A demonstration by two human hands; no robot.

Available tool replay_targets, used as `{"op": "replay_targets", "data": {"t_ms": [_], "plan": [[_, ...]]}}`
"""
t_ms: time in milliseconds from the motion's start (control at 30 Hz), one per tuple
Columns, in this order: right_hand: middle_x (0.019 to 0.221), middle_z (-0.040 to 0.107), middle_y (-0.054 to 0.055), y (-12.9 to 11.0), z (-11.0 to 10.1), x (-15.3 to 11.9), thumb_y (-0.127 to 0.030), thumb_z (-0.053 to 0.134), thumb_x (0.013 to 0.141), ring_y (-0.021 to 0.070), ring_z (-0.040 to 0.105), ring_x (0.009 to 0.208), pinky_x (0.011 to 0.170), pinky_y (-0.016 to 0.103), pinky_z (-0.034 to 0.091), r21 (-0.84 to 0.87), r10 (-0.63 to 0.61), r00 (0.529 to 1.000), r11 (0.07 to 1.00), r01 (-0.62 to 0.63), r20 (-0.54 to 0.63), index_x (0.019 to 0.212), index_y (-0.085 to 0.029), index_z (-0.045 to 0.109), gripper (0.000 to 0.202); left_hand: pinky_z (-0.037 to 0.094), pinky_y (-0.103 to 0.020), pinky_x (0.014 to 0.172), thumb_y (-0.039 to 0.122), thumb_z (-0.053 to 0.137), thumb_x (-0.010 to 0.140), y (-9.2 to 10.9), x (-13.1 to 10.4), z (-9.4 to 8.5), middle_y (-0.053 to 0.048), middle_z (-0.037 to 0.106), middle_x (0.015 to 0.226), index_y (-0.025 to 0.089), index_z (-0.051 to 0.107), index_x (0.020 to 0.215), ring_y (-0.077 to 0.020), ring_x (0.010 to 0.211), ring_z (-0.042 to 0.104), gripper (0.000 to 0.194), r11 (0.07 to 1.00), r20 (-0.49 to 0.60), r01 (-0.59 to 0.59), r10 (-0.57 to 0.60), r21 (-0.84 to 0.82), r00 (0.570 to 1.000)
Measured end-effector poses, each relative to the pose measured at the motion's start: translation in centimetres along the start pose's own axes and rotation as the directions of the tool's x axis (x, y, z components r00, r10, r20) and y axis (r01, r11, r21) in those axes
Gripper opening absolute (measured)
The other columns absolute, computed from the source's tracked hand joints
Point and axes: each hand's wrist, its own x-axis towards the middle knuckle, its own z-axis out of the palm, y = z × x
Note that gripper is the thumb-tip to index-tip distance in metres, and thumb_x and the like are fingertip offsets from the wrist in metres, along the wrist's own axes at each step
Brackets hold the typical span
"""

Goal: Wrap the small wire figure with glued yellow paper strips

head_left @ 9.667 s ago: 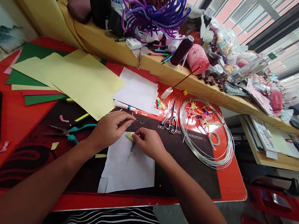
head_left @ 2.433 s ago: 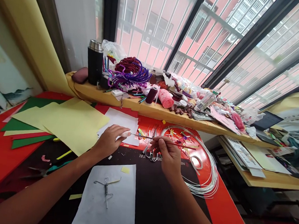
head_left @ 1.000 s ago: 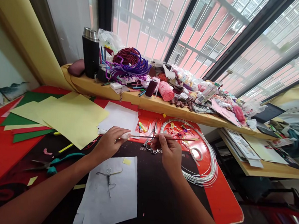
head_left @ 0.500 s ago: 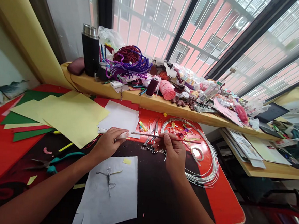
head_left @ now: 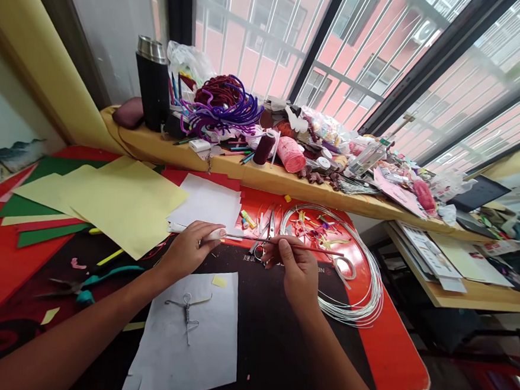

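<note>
My left hand (head_left: 188, 246) is closed around a small white bottle-like piece (head_left: 215, 234), mostly covered by the fingers. A thin paintbrush (head_left: 327, 251) with a dark red handle is pinched in my right hand (head_left: 298, 269); its tip points left and meets the end of the white piece. Below the hands, a small twisted wire figure (head_left: 186, 314) lies on a white sheet of paper (head_left: 204, 357), with a yellow scrap (head_left: 219, 282) near its top edge. Beyond the brush lie scissors (head_left: 272, 222), partly hidden by my right hand.
A coil of silvery wire (head_left: 375, 298) lies at the right. Teal-handled pliers (head_left: 85, 287) rest on the dark mat at the left, near yellow and green sheets (head_left: 129, 209). Thread, chenille stems (head_left: 230, 113) and a black flask (head_left: 153, 86) crowd the windowsill.
The brush's handle end has dipped slightly and its tip sits closer in at the white piece. My right hand has shifted a little left and down. The view has moved slightly.
</note>
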Motion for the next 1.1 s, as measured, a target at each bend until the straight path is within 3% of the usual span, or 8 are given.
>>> {"op": "replay_targets", "data": {"t_ms": [733, 833, 933, 1000, 1100], "plan": [[0.081, 0.079, 0.006, 1.7, -1.5, 1.2, -0.050, 0.076, 0.096, 0.0201, 0.074, 0.065, 0.054, 0.030, 0.058, 0.113, 0.044, 0.997, 0.993, -0.036, -0.070, 0.098, -0.019, 0.077, 0.032, 0.053, -0.047, 0.106, 0.043, 0.056, 0.102, -0.3, 2.2, 1.9, -0.008, 0.078, 0.121, 0.026, 0.076, 0.122, -0.0293, 0.117, 0.067, 0.033, 0.996, 0.060, -0.061, 0.057, 0.060, 0.997], [0.081, 0.079, 0.006, 2.2, -2.1, 1.3, -0.050, 0.076, 0.095, 0.0197, 0.073, 0.063, 0.054, 0.031, 0.058, 0.148, 0.050, 0.991, 0.989, -0.031, -0.124, 0.097, -0.019, 0.077, 0.031, 0.054, -0.045, 0.104, 0.042, 0.058, 0.099, -0.5, 4.3, 2.1, -0.008, 0.079, 0.121, 0.026, 0.075, 0.122, -0.0302, 0.115, 0.068, 0.033, 0.995, 0.055, -0.049, 0.044, 0.089, 0.998], [0.080, 0.078, 0.005, 2.5, -2.7, 1.0, -0.050, 0.076, 0.095, 0.0183, 0.071, 0.060, 0.052, 0.029, 0.056, 0.195, 0.056, 0.976, 0.981, -0.014, -0.211, 0.097, -0.020, 0.077, 0.030, 0.054, -0.041, 0.096, 0.044, 0.059, 0.096, -0.4, 8.2, 2.8, -0.008, 0.080, 0.116, 0.026, 0.075, 0.118, -0.0315, 0.110, 0.069, 0.033, 0.991, 0.049, 0.018, -0.025, 0.130, 0.998], [0.080, 0.078, 0.005, 2.7, -3.1, 0.6, -0.049, 0.077, 0.095, 0.0181, 0.070, 0.060, 0.051, 0.028, 0.055, 0.214, 0.067, 0.970, 0.977, -0.015, -0.236, 0.097, -0.020, 0.077, 0.029, 0.053, -0.037, 0.087, 0.040, 0.058, 0.096, -0.2, 11.4, 4.0, -0.008, 0.080, 0.113, 0.025, 0.074, 0.115, -0.0297, 0.103, 0.071, 0.029, 0.982, 0.087, 0.091, -0.107, 0.165, 0.990], [0.080, 0.078, 0.006, 2.8, -3.7, -0.2, -0.051, 0.077, 0.095, 0.0189, 0.071, 0.062, 0.051, 0.028, 0.055, 0.225, 0.097, 0.968, 0.973, -0.044, -0.232, 0.096, -0.020, 0.078, 0.030, 0.048, -0.034, 0.075, 0.032, 0.062, 0.091, -0.2, 15.6, 6.5, -0.008, 0.080, 0.097, 0.022, 0.074, 0.102, -0.0275, 0.088, 0.070, 0.018, 0.975, 0.120, 0.107, -0.132, 0.197, 0.984]]}}
